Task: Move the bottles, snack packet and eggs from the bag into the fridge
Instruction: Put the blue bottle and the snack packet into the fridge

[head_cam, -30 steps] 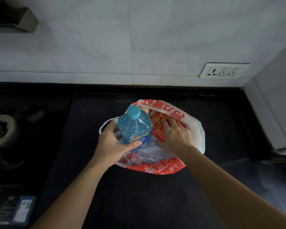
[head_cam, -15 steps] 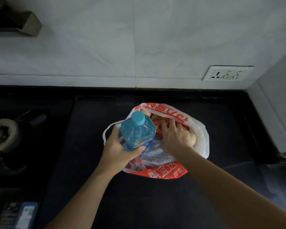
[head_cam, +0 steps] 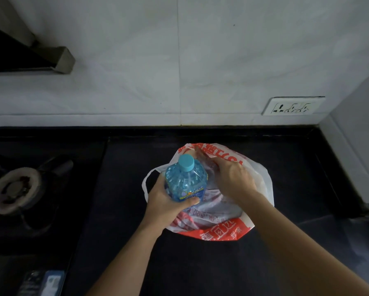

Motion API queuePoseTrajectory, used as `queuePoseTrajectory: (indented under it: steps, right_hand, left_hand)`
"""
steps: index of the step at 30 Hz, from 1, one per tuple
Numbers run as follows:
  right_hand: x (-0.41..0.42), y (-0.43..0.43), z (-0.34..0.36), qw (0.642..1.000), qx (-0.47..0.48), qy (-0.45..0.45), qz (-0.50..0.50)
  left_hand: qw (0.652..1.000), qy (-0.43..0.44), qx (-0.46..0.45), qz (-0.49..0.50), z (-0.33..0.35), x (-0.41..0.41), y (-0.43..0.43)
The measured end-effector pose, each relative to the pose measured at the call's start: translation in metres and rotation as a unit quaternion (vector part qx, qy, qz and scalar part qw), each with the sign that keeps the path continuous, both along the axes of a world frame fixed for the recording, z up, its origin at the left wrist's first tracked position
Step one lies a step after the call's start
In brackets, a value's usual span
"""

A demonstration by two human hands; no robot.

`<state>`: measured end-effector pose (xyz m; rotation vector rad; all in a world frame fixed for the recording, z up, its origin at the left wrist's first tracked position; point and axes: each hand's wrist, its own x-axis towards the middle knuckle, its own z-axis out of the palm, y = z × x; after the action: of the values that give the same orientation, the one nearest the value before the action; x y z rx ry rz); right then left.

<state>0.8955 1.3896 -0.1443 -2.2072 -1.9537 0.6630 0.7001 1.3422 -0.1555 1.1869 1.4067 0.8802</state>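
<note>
A white plastic bag (head_cam: 218, 232) with red print lies open on the black counter (head_cam: 200, 270). My left hand (head_cam: 168, 202) is wrapped around a clear blue bottle (head_cam: 184, 182) with a light blue cap and holds it upright at the bag's left mouth. My right hand (head_cam: 232, 180) reaches into the bag beside the bottle, its fingers pinching the thin plastic near the far rim. A small tan rounded shape, perhaps an egg (head_cam: 191, 155), peeks out behind the cap. The snack packet is hidden under the bag's film and my right hand.
A gas burner (head_cam: 15, 189) sits on the counter at the left, under the corner of a range hood (head_cam: 59, 58). A wall socket (head_cam: 292, 105) is on the tiled wall. A white panel (head_cam: 363, 150) borders the counter's right side. A dark phone-like object (head_cam: 42, 283) lies at bottom left.
My right hand has shifted from lying flat on the red snack packet to gripping the bag's film, which now covers the packet. The bottle stays in my left hand.
</note>
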Motion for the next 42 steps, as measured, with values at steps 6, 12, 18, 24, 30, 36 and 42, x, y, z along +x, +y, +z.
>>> queuePoseTrajectory:
  steps: [6, 12, 18, 24, 30, 36, 42]
  right_hand:
    - [0.030, -0.020, 0.020, 0.961, -0.057, 0.226, -0.151]
    - [0.057, -0.066, 0.033, 0.831, -0.073, 0.468, -0.291]
    - [0.077, -0.115, 0.064, 0.785, -0.001, 0.541, -0.302]
    - [0.084, -0.163, 0.103, 0.768, 0.030, 0.568, -0.294]
    - [0.071, -0.204, 0.137, 0.753, 0.061, 0.596, -0.273]
    - [0.042, -0.220, 0.146, 0.742, 0.043, 0.619, -0.252]
    - [0.025, -0.212, 0.154, 0.766, 0.025, 0.609, -0.205]
  left_hand:
    - [0.999, -0.050, -0.012, 0.008, 0.012, 0.005, -0.013]
    - [0.990, -0.143, -0.012, -0.014, 0.039, 0.016, -0.030]
    - [0.969, -0.246, -0.021, 0.008, 0.069, 0.025, -0.052]
    - [0.968, -0.250, 0.004, 0.035, 0.100, 0.028, -0.091]
    - [0.973, -0.219, 0.063, 0.016, 0.137, 0.020, -0.123]
    - [0.971, -0.216, 0.087, 0.057, 0.152, 0.010, -0.146]
    - [0.962, -0.211, 0.112, 0.132, 0.167, -0.015, -0.169]
